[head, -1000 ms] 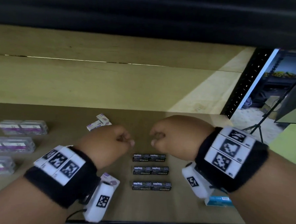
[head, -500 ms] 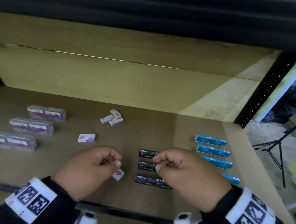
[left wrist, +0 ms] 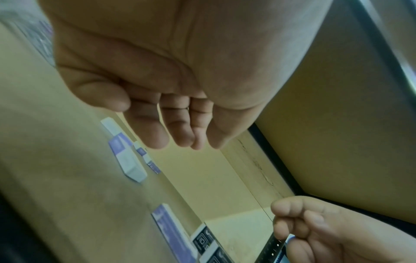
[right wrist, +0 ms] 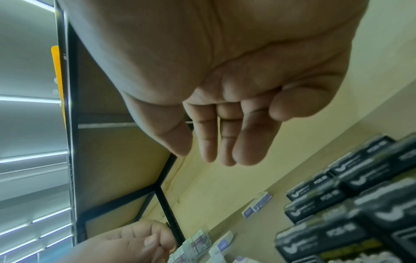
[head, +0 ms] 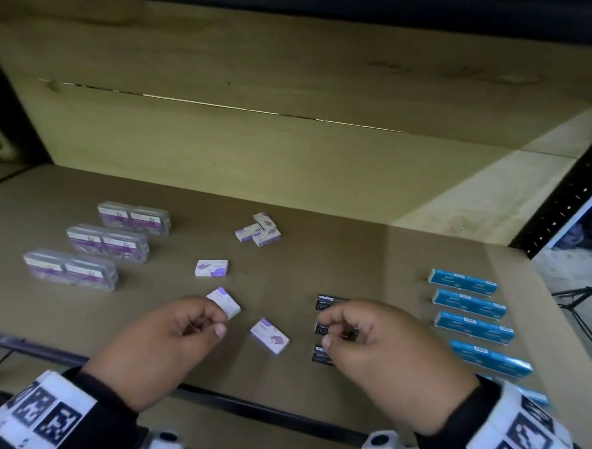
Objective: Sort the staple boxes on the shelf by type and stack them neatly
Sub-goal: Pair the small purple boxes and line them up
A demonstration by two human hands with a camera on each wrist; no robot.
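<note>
My left hand (head: 207, 322) hovers low over the shelf front, fingers loosely curled and holding nothing; the left wrist view shows its fingers (left wrist: 180, 131) bare. A small white-and-purple staple box (head: 223, 303) lies just past its fingertips, and another (head: 270, 336) lies between my hands. My right hand (head: 330, 331), also loosely curled and holding nothing, hangs over three black staple boxes (head: 330, 301) and hides most of them. In the right wrist view the black boxes (right wrist: 326, 204) sit below its fingers (right wrist: 225, 142).
Three clear packs of purple boxes (head: 71, 269) line the left side. Three small white boxes cluster (head: 258, 231) mid-shelf, and a single one (head: 211, 268) lies nearer. Several blue boxes (head: 468, 303) run in a column at right. The shelf's black front rail (head: 261, 408) passes under my wrists.
Both hands have come down from in front of the back wall to just above the shelf front and moved slightly apart. A small white box has come into view by the left fingers.
</note>
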